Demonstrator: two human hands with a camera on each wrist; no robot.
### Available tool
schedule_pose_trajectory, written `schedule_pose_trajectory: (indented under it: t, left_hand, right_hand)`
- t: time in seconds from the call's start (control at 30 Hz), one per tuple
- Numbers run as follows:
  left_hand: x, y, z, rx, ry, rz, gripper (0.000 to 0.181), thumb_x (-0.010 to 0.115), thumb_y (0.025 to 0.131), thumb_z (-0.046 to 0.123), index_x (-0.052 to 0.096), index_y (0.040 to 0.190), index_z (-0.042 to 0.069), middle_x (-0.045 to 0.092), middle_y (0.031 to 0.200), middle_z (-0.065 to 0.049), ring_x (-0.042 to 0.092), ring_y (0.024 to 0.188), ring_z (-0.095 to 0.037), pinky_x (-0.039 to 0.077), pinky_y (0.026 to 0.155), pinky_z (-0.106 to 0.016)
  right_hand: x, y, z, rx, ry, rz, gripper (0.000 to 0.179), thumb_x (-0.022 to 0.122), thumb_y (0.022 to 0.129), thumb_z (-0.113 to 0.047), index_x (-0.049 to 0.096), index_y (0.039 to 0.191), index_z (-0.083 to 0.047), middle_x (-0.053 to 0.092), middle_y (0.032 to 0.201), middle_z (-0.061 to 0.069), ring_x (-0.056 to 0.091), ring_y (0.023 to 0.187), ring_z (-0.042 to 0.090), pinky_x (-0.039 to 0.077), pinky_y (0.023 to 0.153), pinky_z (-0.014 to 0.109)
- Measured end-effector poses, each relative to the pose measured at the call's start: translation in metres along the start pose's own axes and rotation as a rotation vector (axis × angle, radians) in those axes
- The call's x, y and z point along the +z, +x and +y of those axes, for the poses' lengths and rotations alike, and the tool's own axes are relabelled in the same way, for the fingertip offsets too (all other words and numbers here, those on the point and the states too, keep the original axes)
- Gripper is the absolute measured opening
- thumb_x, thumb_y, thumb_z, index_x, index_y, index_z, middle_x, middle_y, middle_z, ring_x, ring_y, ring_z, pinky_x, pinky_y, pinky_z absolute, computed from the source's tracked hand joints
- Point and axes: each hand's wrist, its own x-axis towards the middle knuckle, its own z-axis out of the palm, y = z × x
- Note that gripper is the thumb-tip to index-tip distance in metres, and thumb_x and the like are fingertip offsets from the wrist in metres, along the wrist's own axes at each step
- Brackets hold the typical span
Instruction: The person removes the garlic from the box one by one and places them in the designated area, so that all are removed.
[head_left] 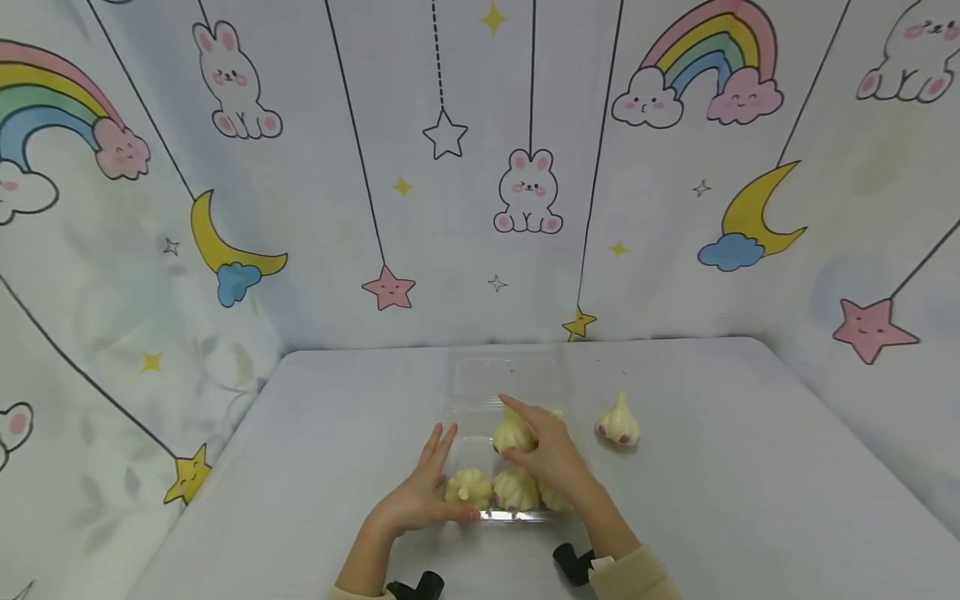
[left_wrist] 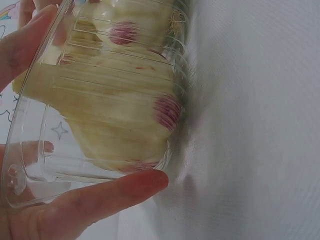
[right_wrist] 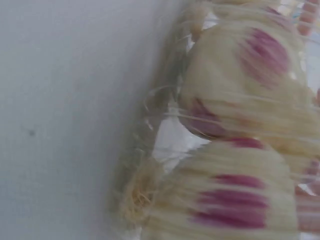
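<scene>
Downward head view, wrist close-ups, shared garlic

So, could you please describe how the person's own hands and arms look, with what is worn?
The left hand and right hand wear no gloves. Pale cream-yellow sleeves leave part of each forearm bare. One black, rounded piece shows near each cuff.

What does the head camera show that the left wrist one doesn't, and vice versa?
Only the head view shows a lone garlic bulb on the table and the beige sleeves. Only the left wrist view shows fine ribs along the side of the clear container. Both show that container, garlic bulbs inside it, and the left hand.
</scene>
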Motion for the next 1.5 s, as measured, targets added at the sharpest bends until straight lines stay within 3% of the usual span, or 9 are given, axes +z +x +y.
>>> schedule_pose_trajectory:
  t: [0.17,0.33,0.43,0.57,0.7,1.07,1.5]
  left_hand:
    - [-0.001,0.001,0.0,0.007,-0.001,-0.001,0.115,0.081,0.067,0.02,0.0,0.148,0.015,-0.015,0.148,-0.023,0.035,0.114,-0.06,0.037,0.091,-0.059]
    - [0.0,0.002,-0.001,0.004,-0.006,-0.006,0.115,0.081,0.067,0.02,0.001,0.148,0.015,-0.015,0.148,-0.023,0.035,0.114,-0.06,0.038,0.091,-0.058]
    - [0.001,0.002,0.001,-0.002,-0.012,-0.007,0.115,0.082,0.066,0.019,0.001,0.148,0.015,-0.015,0.148,-0.023,0.034,0.114,-0.061,0.039,0.09,-0.057]
    - [0.001,0.002,0.002,-0.007,-0.019,-0.009,0.115,0.082,0.066,0.018,0.001,0.148,0.015,-0.016,0.148,-0.022,0.032,0.115,-0.061,0.038,0.091,-0.058]
    - [0.001,0.002,0.003,-0.007,-0.013,-0.011,0.115,0.082,0.067,0.019,0.001,0.148,0.015,-0.016,0.148,-0.022,0.033,0.115,-0.061,0.038,0.091,-0.058]
    - [-0.001,0.0,0.002,-0.012,0.004,-0.006,0.114,0.081,0.067,0.021,0.001,0.148,0.015,-0.016,0.148,-0.022,0.034,0.114,-0.06,0.039,0.089,-0.058]
    - [0.0,-0.002,0.002,-0.005,-0.009,-0.004,0.115,0.082,0.067,0.022,0.001,0.148,0.016,-0.016,0.148,-0.021,0.036,0.113,-0.06,0.04,0.088,-0.058]
  right_hand:
    - [-0.009,-0.003,-0.005,0.036,0.083,0.028,0.074,0.077,0.072,-0.01,0.046,0.135,-0.03,0.051,0.13,0.0,0.049,0.109,0.019,0.049,0.073,0.031]
    - [-0.02,-0.007,-0.006,0.08,0.196,0.033,0.073,0.077,0.073,-0.01,0.045,0.135,-0.032,0.045,0.136,0.0,0.041,0.123,0.022,0.05,0.081,0.036]
    - [-0.028,-0.011,-0.013,0.077,0.222,0.045,0.071,0.076,0.073,-0.007,0.045,0.136,-0.025,0.044,0.137,0.004,0.04,0.124,0.025,0.049,0.083,0.041]
    - [-0.034,-0.015,-0.012,0.056,0.223,0.069,0.07,0.075,0.074,-0.009,0.045,0.136,-0.024,0.044,0.137,0.001,0.039,0.125,0.025,0.05,0.081,0.037]
    - [-0.036,-0.017,0.002,0.024,0.215,0.085,0.072,0.077,0.073,-0.016,0.044,0.135,-0.034,0.043,0.137,-0.008,0.038,0.125,0.02,0.05,0.081,0.034]
    - [-0.053,-0.018,0.002,0.039,0.191,0.122,0.074,0.077,0.072,-0.011,0.043,0.137,-0.021,0.042,0.14,0.003,0.038,0.126,0.027,0.049,0.082,0.044]
    - [-0.078,-0.023,0.012,-0.015,0.21,0.197,0.07,0.075,0.075,-0.015,0.044,0.137,-0.021,0.045,0.136,0.007,0.045,0.121,0.028,0.051,0.08,0.039]
